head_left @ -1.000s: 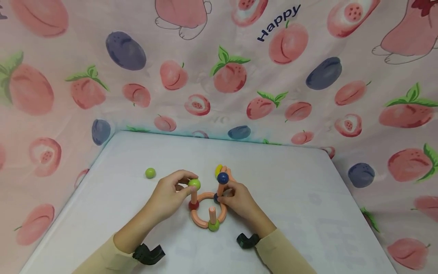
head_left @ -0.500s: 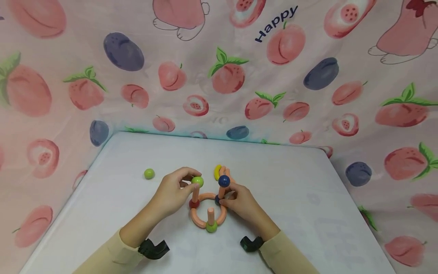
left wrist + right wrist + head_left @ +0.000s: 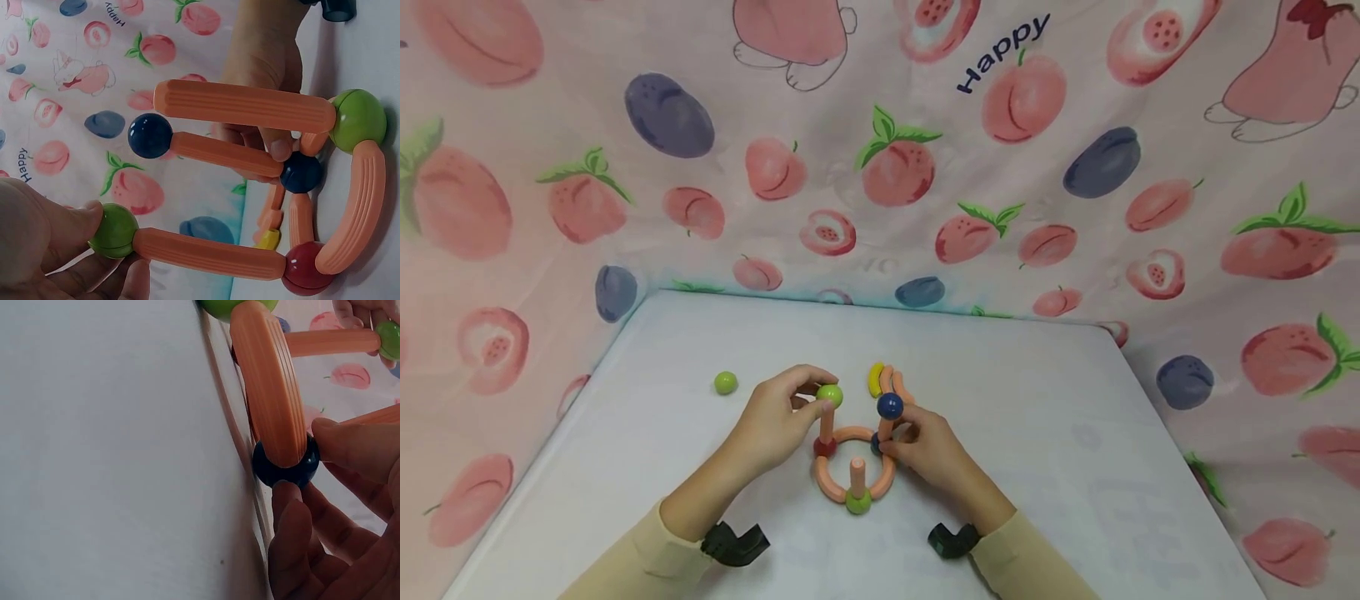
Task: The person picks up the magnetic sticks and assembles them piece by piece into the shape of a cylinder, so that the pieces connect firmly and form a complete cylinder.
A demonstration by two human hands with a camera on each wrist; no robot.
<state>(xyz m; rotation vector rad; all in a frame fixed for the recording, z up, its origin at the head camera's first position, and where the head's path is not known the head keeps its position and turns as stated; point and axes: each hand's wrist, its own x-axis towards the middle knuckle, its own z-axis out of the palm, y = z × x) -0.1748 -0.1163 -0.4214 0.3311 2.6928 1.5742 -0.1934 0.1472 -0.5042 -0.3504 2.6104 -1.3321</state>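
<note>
A ring of curved orange rods (image 3: 829,483) lies on the table, joined by a red ball (image 3: 825,447), a lower dark blue ball (image 3: 284,464) and a lower green ball (image 3: 858,501). From each ball rises an upright orange rod. My left hand (image 3: 775,421) pinches the upper green ball (image 3: 114,230) that tops the rod over the red ball. With thumb and fingers my right hand (image 3: 928,446) grips the lower dark blue ball. Another dark blue ball (image 3: 891,406) caps that rod. The front rod (image 3: 857,477) has a bare top.
A loose green ball (image 3: 726,382) sits on the white table (image 3: 1015,392) at the left. Behind the ring lie a yellow curved piece (image 3: 876,379) and orange curved pieces (image 3: 887,379). A fruit-print cloth (image 3: 880,233) hangs behind the table.
The front green ball with its rod has shifted slightly left, and the upper dark blue ball appears a little lower. Both hands keep their holds. The head view has shifted slightly.
</note>
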